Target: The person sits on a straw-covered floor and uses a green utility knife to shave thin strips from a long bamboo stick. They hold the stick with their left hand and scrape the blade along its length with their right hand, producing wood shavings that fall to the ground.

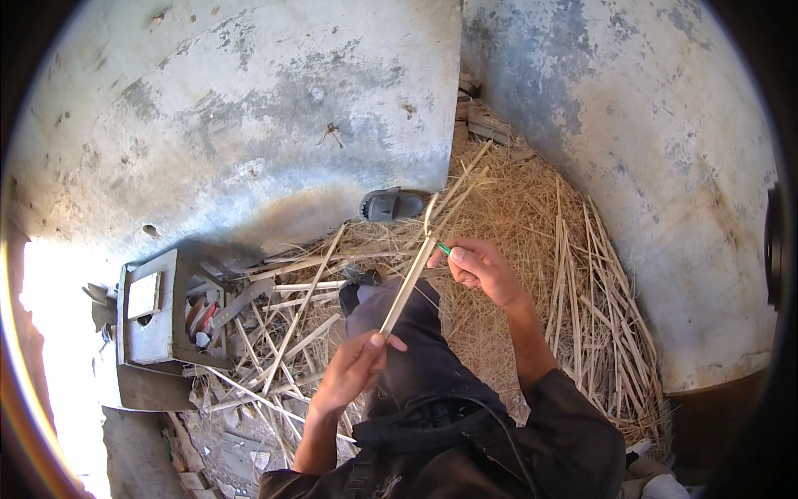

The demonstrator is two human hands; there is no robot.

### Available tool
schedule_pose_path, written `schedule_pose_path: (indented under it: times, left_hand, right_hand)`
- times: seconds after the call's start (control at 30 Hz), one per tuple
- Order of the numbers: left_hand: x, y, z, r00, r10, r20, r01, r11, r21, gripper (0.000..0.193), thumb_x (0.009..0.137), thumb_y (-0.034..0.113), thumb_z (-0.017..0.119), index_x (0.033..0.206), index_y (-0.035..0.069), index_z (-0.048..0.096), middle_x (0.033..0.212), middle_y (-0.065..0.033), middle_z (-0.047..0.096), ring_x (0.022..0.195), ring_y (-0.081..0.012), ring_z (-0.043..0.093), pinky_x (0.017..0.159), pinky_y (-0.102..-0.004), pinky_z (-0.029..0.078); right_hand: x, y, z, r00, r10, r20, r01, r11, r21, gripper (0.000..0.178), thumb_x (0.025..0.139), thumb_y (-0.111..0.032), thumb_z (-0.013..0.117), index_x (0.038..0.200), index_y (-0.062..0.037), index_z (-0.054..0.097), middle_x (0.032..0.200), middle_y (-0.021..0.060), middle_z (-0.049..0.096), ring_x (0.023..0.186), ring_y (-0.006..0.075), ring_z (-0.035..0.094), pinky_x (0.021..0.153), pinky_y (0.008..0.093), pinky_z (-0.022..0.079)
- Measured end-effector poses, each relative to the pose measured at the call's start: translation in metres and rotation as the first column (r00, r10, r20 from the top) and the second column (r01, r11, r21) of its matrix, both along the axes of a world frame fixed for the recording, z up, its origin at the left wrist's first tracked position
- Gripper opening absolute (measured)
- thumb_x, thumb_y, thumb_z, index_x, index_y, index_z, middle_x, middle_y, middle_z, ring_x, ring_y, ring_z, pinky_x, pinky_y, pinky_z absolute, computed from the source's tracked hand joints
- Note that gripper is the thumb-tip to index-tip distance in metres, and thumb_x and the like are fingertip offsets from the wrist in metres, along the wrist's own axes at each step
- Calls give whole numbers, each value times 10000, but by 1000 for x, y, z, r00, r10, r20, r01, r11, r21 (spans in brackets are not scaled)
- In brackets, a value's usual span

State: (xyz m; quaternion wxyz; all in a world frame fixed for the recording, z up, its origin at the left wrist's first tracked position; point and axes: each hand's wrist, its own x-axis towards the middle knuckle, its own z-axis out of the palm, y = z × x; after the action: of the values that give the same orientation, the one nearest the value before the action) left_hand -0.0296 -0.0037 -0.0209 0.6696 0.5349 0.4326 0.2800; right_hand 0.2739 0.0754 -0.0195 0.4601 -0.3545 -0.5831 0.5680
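Note:
A long pale strip of wood or cane [405,293] slants up and away in front of my lap. My left hand [349,371] is closed round its near end, thumb on top. Toward the far end, my right hand [485,271] grips a small green-handled tool [445,249] against the strip's edge. Its blade or tip is too small to make out. Just beyond the tool, a thin curled sliver [429,214] peels away from the strip.
Loose straw and shavings [507,208] cover the floor, with long strips [594,308] heaped along the right wall [648,166]. A wooden box [158,320] holding tools stands at left, near more crossed strips [291,349]. A dark sandal [391,205] lies by the far wall [274,108].

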Motion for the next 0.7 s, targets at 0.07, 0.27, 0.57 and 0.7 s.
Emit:
schedule_pose_path:
  times: [0.07,0.27,0.57,0.7]
  left_hand:
    - [-1,2,2,991,-57,123,67,994,-81,479,1215,358,396,1261,-24,680,710,50,437,555,-47,404,518,-223,384]
    - [2,7,0,981,-77,178,88,995,-52,526,1216,368,367,1256,-70,655,656,31,455,474,-56,409,457,-232,397]
    - [12,12,-5,987,-74,142,66,996,57,491,1218,366,375,1248,-14,684,687,44,477,530,-34,419,492,-206,366]
    - [22,12,-4,994,20,111,-39,983,177,444,1214,328,415,1255,-2,709,728,65,465,624,-22,404,563,-210,332]
  right_hand:
    - [-3,1,7,999,26,-19,-27,999,-39,434,1139,-365,542,1223,19,725,661,-75,426,581,38,361,531,238,276]
    - [-10,-2,4,997,-16,-76,14,1000,-27,335,1152,-298,552,1254,-26,718,726,-91,447,621,19,366,568,228,289]
    - [-28,-33,19,846,-389,364,197,863,465,311,1048,-285,720,1202,-15,731,947,136,744,793,270,739,700,351,558]
    - [-34,-41,14,786,-469,402,151,777,611,325,1001,-328,781,1183,-59,770,1005,116,784,849,291,787,709,378,609]
